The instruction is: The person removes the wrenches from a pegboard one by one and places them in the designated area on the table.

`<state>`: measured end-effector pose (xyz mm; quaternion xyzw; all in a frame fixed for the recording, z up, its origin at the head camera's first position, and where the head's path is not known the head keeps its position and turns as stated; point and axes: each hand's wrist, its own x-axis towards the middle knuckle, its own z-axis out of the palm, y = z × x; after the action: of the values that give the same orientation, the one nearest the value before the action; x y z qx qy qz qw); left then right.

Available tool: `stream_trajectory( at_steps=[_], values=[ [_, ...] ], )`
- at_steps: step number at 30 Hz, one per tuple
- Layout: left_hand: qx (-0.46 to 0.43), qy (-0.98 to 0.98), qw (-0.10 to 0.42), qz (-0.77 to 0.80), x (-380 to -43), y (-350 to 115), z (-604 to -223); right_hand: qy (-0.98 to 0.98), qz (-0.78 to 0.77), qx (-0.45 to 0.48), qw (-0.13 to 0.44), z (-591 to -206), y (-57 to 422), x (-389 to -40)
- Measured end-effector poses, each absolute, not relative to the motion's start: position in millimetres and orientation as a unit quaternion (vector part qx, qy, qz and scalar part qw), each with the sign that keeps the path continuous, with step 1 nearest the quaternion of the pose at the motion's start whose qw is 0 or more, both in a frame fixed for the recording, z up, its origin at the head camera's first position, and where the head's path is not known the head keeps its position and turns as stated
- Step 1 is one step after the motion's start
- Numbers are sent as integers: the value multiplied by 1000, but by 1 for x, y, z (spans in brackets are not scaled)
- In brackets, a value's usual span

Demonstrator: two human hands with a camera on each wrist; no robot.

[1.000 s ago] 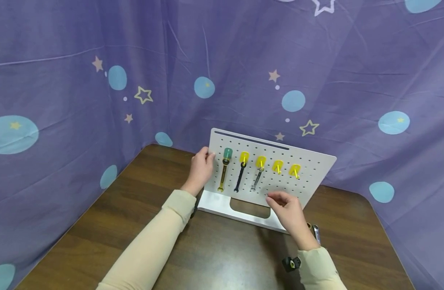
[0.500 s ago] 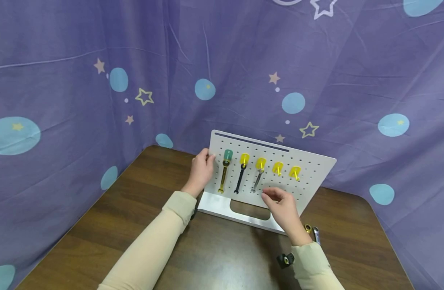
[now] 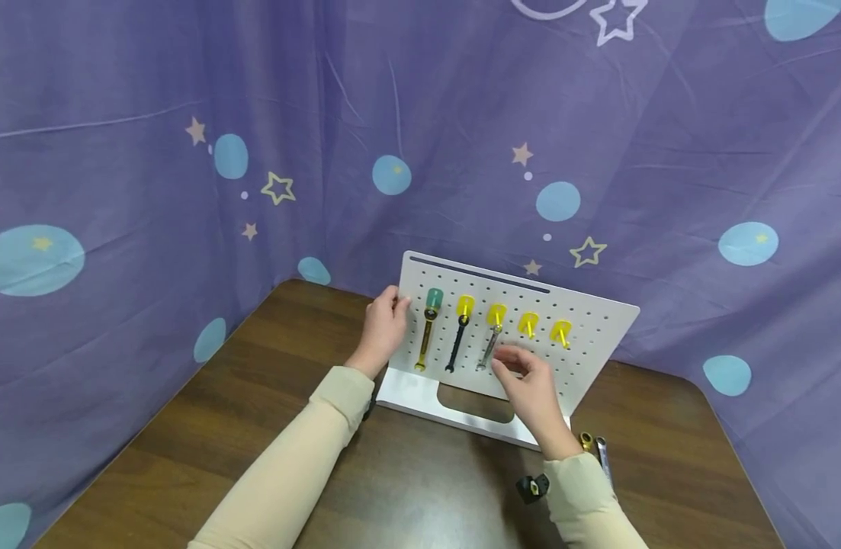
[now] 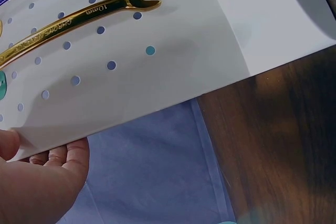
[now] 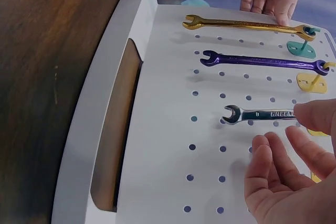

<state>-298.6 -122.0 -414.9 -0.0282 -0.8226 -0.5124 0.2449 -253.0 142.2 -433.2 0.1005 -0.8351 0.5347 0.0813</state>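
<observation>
Clock: head view, centred on the silver wrench.
Silver wrench (image 5: 257, 114): hangs from a yellow hook (image 3: 495, 313) at 12 o'clock, open end down, before the pegboard (image 3: 585, 358).
Right hand (image 3: 533, 385): at 4 o'clock; fingers bent, thumb and forefinger apart beside the shank; contact cannot be told.
Left hand (image 3: 384, 328): at 9 o'clock; pinches the pegboard's edge, thumb in front, fingers behind.
Purple wrench (image 3: 457, 343) and gold wrench (image 3: 426, 341): hang at 9 o'clock.
Loose wrenches (image 3: 602, 451): two, on the desk (image 3: 420, 488), at 4 o'clock.
</observation>
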Motion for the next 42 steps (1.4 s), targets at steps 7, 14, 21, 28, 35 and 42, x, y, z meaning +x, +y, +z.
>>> stream_trajectory(
  at_steps=[7,14,21,28,35,42],
  values=[
    [-26,-823,242,-513,-299,-121,-416,-829,540,117,82,-435,136,-258],
    [-24,-824,239,-514,-300,-121,-416,-819,558,108,87,-432,131,-262],
    [-27,-822,248,-512,-299,-121,-416,-820,554,114,83,-429,132,-261],
    [-27,-822,246,-512,-300,-122,-415,-813,564,116,82,-430,133,-259],
    [-29,-821,249,-512,-298,-121,-414,-806,575,118,76,-428,134,-257],
    [-27,-822,253,-510,-299,-121,-415,-804,579,122,63,-425,136,-252]
  ],
)
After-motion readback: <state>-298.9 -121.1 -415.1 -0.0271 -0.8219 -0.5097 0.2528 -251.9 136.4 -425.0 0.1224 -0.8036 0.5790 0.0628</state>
